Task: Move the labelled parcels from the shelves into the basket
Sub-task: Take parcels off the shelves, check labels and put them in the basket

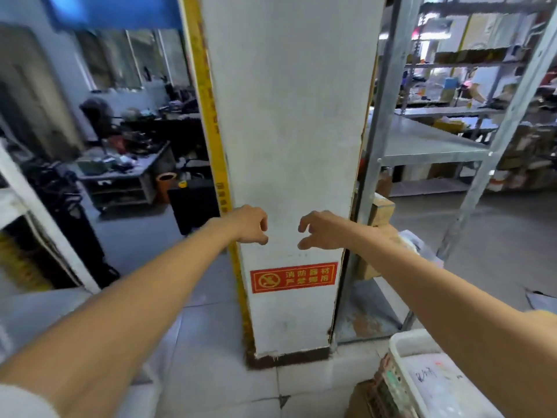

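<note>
White basket [397,352] at 5 o'clock holds indistinct pale contents, left hand [251,226] and right hand [324,230] hover loosely curled and empty before the pillar [286,116], and parcels [382,208] sit on shelves [422,140] at 2 to 3 o'clock, so transfer appears incomplete.

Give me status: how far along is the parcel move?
Done: the white basket already holds a pale parcel with writing on it, maybe more; it is too blurred to count. In hand: nothing. The left hand and right hand are loosely curled and empty before the white pillar. Left: cardboard boxes sit on the metal shelves at right; labels unreadable.
</note>
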